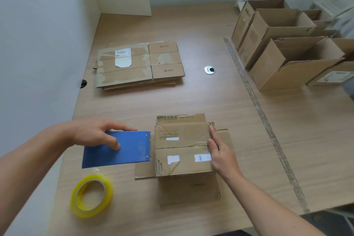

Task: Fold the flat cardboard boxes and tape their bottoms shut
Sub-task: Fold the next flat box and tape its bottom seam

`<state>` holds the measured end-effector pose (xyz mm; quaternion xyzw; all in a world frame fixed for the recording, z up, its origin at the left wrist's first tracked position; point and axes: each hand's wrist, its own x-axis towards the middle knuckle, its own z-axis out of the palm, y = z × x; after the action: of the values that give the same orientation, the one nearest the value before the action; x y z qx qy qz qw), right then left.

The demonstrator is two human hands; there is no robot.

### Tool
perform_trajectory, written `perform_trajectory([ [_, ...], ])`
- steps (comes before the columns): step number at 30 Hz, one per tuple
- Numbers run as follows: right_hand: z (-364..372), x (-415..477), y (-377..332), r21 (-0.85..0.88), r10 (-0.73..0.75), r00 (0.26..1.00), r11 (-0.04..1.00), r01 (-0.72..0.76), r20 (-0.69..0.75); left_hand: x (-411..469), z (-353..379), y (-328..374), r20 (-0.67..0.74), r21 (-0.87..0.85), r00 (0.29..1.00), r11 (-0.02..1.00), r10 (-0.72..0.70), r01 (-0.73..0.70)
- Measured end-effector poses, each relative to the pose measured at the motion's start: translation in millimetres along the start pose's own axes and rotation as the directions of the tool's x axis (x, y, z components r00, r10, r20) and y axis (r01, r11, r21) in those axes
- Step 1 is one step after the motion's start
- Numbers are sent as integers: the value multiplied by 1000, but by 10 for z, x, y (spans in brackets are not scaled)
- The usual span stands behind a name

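Nearest, a yellow tape roll (92,195) lies on the table (191,97), left of the box (183,151). Just beyond, the left hand (95,132) grips a blue tape cutter (122,151), its edge touching the box's left side. The right hand (220,153) presses straight fingers on the closed bottom flaps at the right edge. Taping looks not yet done. Farther off, flat boxes (139,65) wait stacked; several folded boxes (277,44) stand far right.

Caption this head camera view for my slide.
Left hand holds a blue tape dispenser beside the box while the right hand presses its closed flaps.
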<state>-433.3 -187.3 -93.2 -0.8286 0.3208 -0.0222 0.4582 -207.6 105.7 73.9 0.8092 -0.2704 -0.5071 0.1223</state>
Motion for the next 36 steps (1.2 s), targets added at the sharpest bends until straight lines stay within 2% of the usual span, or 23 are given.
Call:
perform_trajectory([
  [12,-26,6,-64,-21,-15,998,1000,17,59,80,40,-357,-14,-20,997,997,-73,72],
  [23,-10,13,-26,-98,-12,1000,995,13,14,407,232,-340,-51,58,989,989,-136,139],
  [29,-25,-2,-55,-71,-10,1000,997,12,29,593,317,-251,-64,51,990,990,-126,129],
  [36,-37,10,-108,-14,-12,999,1000,12,41,707,358,-105,-113,123,989,986,-99,113],
])
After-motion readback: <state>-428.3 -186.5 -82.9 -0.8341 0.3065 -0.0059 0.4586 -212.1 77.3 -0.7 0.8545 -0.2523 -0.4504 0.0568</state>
